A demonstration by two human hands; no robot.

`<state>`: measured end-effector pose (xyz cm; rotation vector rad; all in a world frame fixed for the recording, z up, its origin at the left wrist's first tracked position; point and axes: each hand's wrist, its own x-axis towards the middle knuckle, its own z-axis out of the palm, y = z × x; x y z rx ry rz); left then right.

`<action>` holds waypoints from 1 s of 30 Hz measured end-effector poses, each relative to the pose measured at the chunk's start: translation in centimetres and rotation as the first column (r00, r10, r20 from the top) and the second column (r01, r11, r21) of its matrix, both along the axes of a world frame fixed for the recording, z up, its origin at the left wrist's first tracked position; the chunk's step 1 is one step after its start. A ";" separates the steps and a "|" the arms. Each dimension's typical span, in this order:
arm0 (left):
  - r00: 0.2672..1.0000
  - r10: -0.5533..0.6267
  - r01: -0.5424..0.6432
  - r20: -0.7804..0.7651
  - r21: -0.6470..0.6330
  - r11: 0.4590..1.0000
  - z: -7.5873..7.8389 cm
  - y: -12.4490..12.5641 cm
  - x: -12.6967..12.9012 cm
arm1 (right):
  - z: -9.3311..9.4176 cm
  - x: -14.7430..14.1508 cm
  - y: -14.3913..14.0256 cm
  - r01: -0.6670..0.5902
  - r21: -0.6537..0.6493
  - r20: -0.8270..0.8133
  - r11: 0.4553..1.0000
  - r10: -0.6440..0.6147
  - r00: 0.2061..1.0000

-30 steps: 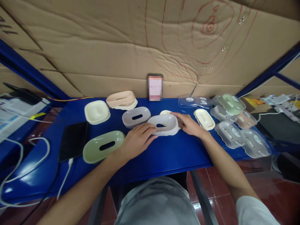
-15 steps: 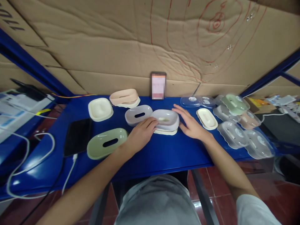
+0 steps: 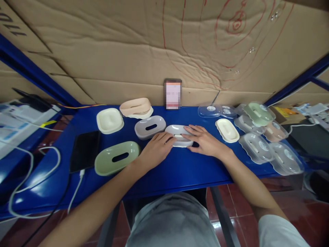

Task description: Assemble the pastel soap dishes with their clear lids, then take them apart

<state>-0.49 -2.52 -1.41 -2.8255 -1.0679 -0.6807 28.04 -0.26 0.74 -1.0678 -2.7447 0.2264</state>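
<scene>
A pale lilac oval plastic shell (image 3: 175, 128) sits over a cream base in the middle of the table, its central slot filled by a cream raised part. My left hand (image 3: 159, 145) is closed on the shell's left end, fingers over the rim. On the right end, my right hand (image 3: 204, 140) grips it with fingers on top and thumb at the near side. Another lilac shell (image 3: 140, 128) with an open slot lies just left, apart from my left hand. A green slotted shell (image 3: 104, 165) lies nearer me, beside my left forearm.
A cream base (image 3: 227, 130) lies right of my right hand, another cream piece (image 3: 110, 120) at left. A peach shell (image 3: 135, 107) leans at the back. Several clear lids (image 3: 257, 147) cover the right side. A phone (image 3: 173, 94) stands behind; a black tablet (image 3: 85, 151) and cables lie left.
My right hand has moved left onto the lilac shell's right end. The shell now sits lower on the cream base, and the other lilac shell has shifted slightly left, leaving a small gap.
</scene>
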 end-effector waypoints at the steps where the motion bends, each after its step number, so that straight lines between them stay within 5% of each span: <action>1: 1.000 -0.003 0.003 -0.009 -0.006 1.000 0.0 0.0 0.1 | -0.1 0.1 -0.1 -0.009 -0.013 0.000 1.000 0.009 1.000; 5: 1.000 -0.007 0.007 -0.008 -0.028 1.000 0.0 -0.1 0.1 | -0.4 0.6 0.3 -0.052 -0.090 -0.057 0.995 0.047 0.997; 8: 1.000 -0.012 0.012 0.003 -0.018 1.000 0.1 -0.1 -0.1 | -0.7 1.6 2.1 0.162 0.020 -0.115 0.987 -0.159 0.981; 11: 1.000 -0.028 0.028 -0.004 0.005 1.000 0.3 -0.3 -0.3 | -1.5 2.9 4.6 0.525 0.187 -0.084 0.830 -0.519 0.850; 14: 1.000 -0.028 0.028 -0.002 0.021 0.999 0.4 -0.4 -0.5 | -2.3 3.9 6.1 0.631 0.232 0.008 0.740 -0.650 0.760; 20: 0.995 -0.029 0.033 0.092 -0.047 0.998 0.4 -0.6 -0.5 | -2.7 3.5 5.0 0.405 0.182 0.011 0.896 -0.413 0.910; 25: 0.975 0.014 0.042 0.223 -0.245 0.969 0.7 -1.0 -0.5 | -1.9 3.3 4.5 0.418 -0.052 -0.158 0.907 -0.421 0.893; 30: 0.947 0.197 -0.086 0.255 -0.391 0.917 0.3 -1.0 -0.4 | 0.3 1.7 2.3 0.158 -0.172 -0.357 0.972 -0.211 0.910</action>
